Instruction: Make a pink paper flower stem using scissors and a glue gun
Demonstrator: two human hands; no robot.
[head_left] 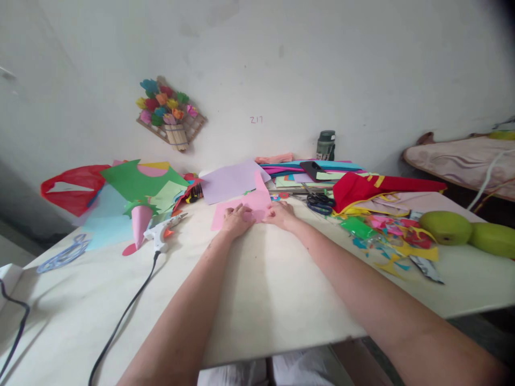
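A sheet of pink paper (220,215) lies on the table between my hands, its right part bent upward. My left hand (238,220) presses down on the sheet, fingers spread over it. At the sheet's right edge, my right hand (280,215) has its fingers curled closed against the paper. Just behind rests a lilac sheet (229,181). Black-handled scissors (319,203) lie right of my right hand. To the left are a white glue gun (157,236) and a pink paper cone (141,225) with a green fringed top.
Coloured paper sheets (140,179) pile up at the back left. A dark bottle (325,145) stands by the wall, with a phone (311,171) before it. Red fabric (362,190), paper scraps (418,249) and a green rounded object (446,228) occupy the right. The glue gun's cord (132,305) crosses the left side.
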